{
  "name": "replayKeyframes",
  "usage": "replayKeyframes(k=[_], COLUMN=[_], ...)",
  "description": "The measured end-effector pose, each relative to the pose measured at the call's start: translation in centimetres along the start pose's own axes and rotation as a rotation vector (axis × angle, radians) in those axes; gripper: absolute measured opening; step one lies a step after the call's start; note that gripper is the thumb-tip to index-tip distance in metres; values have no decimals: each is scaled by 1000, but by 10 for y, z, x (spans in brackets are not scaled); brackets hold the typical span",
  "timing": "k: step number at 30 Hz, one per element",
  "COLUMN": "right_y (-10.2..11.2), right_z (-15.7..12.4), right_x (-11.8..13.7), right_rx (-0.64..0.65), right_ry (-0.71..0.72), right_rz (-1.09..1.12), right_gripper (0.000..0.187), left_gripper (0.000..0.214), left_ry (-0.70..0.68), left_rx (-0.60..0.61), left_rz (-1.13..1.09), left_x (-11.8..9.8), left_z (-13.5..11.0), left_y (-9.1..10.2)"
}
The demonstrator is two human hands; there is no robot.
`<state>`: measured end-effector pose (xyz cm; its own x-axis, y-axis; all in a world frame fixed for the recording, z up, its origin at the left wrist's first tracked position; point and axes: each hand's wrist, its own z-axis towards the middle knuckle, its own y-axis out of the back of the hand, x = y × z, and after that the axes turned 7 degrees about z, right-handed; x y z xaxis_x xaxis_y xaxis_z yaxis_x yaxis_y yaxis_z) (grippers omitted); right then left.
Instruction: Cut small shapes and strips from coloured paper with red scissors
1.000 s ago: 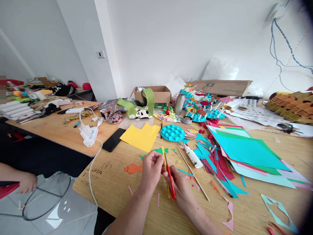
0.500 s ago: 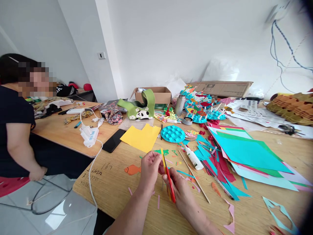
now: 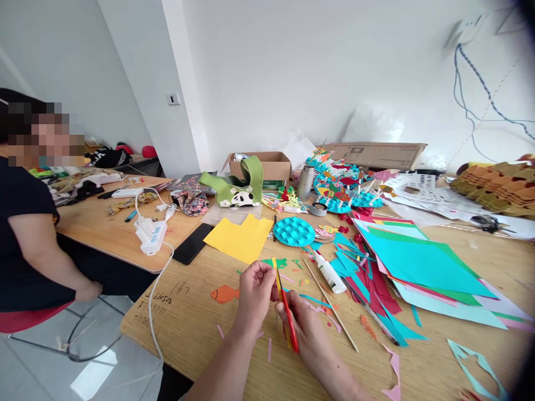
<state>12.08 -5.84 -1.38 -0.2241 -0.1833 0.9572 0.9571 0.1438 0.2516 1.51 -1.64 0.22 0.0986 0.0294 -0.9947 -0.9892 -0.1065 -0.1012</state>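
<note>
A narrow yellow paper strip point(image 3: 277, 284) lies against a slim red strip point(image 3: 289, 320) at lower center; the left hand point(image 3: 254, 295) pinches the yellow, the right hand point(image 3: 301, 320) grips the red.

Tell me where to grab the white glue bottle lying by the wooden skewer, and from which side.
Come from above and close the fingers across the wide body of the white glue bottle near its base: it lies on its side, tapered nozzle away, with the wooden skewer close on its left.

Single head-worn camera, looking forward and down across wooden table point(image 3: 188, 334) toward white wall point(image 3: 271, 72), close above hands point(image 3: 254, 295)
</note>
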Motion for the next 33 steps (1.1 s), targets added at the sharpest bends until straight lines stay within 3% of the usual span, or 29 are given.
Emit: replayKeyframes(k=[19, 33], right_y=[2, 2], right_z=[-2, -2], right_x=[-4, 1], right_rx=[79, 63], right_ry=[-94, -93], right_rz=[62, 79], right_gripper=[35, 35], left_gripper=[16, 15], left_ry=[-30, -20], left_rx=[20, 9], left_rz=[51, 53], left_x=[3, 2], left_z=[0, -3], left_y=[-1, -1])
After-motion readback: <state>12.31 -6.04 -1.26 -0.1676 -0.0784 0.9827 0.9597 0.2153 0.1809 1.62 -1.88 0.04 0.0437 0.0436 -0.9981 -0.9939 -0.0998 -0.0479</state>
